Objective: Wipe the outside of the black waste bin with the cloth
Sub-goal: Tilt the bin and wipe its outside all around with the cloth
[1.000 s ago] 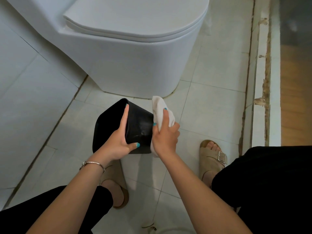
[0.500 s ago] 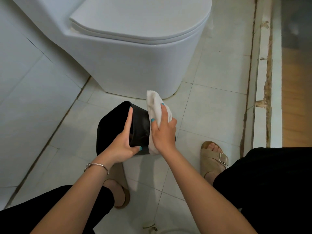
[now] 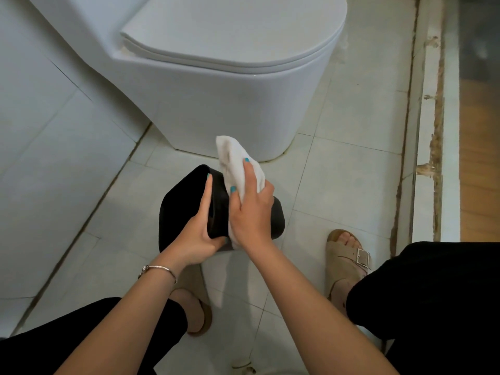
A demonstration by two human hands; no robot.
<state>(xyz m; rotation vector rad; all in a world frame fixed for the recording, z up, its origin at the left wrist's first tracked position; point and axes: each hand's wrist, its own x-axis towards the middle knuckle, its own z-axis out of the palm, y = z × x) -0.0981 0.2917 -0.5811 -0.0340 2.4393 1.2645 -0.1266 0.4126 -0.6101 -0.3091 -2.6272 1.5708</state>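
The right hand (image 3: 250, 209) has slid the white cloth (image 3: 238, 163) up the tilted black plastic waste bin (image 3: 186, 209), held above the floor near the toilet (image 3: 216, 85). Left hand (image 3: 198, 239) fingers curl around its wall; hard rubbing could twist it loose.

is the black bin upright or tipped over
Tipped. The black plastic waste bin lies on its side, held off the tiled floor, dark opening facing left and base right, between the left hand and right hand.

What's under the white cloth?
The black waste bin lies under the cloth, pressed by the right hand. The bin surface beneath is hidden.
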